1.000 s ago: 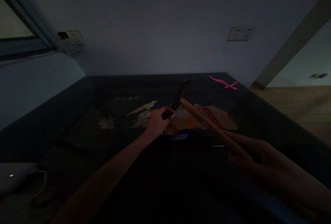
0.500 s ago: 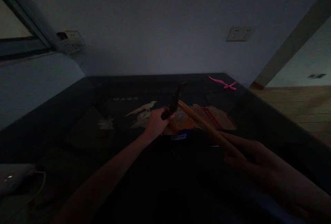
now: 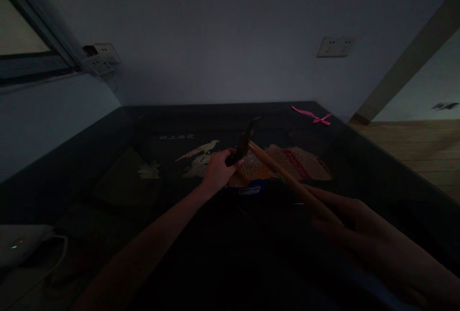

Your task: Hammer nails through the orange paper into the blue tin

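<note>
A hammer (image 3: 275, 163) with a light wooden handle and a dark head slants across the middle of the view. At its head, my left hand (image 3: 218, 169) is closed, fingers wrapped round the near end. My right hand (image 3: 354, 217), in deep shadow, grips the lower handle. Beneath the hammer lies a flat tan piece with a speckled pattern (image 3: 287, 162) and a red band. A blue item with a white label (image 3: 250, 190) shows at its near edge. Whether the hammer touches these is unclear.
The dark tabletop (image 3: 215, 114) bears a pale bird picture (image 3: 199, 150) and meets the wall. A pink ribbon (image 3: 318, 119) lies far right. A white device with a cable (image 3: 25, 241) sits at left. Thin shiny pieces (image 3: 246, 214) lie near the blue item.
The view has shifted slightly, so the surroundings sit a little further right. Both hands keep their hold on the hammer, with hardly any movement.
</note>
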Available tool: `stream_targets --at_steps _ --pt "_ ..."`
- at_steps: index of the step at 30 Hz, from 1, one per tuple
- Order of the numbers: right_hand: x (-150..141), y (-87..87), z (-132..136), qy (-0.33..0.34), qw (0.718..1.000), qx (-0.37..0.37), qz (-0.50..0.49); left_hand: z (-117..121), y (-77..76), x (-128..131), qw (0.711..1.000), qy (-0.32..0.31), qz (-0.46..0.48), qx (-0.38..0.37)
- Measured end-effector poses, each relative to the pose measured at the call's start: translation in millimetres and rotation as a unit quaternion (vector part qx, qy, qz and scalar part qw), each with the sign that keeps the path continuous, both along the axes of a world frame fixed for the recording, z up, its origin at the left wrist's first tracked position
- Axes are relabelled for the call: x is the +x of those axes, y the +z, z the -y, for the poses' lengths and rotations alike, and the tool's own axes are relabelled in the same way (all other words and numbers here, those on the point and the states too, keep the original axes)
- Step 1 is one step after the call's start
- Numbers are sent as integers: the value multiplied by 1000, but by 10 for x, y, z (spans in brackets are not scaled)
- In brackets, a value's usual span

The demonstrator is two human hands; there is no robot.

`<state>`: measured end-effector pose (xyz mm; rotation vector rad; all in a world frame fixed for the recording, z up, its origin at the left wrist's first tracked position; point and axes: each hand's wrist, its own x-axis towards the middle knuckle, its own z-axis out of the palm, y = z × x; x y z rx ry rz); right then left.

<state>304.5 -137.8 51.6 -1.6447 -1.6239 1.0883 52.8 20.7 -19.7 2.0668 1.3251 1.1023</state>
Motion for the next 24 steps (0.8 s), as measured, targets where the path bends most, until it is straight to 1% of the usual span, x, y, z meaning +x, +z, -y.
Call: stream_targets --at_steps 3,5,8,10,12,15,20,22,24 --pt "-15 10 30 -48 998 12 -35 14 21 -3 999 -20 29 -2" --pt "-44 -24 39 -95 991 -3 -97 19 36 -3 999 -29 37 3" --pt "-108 -134 5 -146 965 -26 -217 14 40 -4 998 -41 39 12" --pt "-140 -222 -38 -160 944 -23 -288 8 40 -11 997 -55 44 13" --pt "-143 -299 -76 -168 930 -20 -327 7 46 -19 996 -72 48 8" --pt "-95 -374 -96 -157 925 -29 -344 15 69 -28 995 -91 51 -3" --pt "-4 -416 -83 -140 928 -32 -344 6 98 -34 994 -99 49 5" --pt "11 -425 -86 -142 932 -24 -333 8 133 -50 994 -100 34 22" --pt "18 -433 -93 -139 934 -24 -328 45 218 -78 995 -84 2 62"
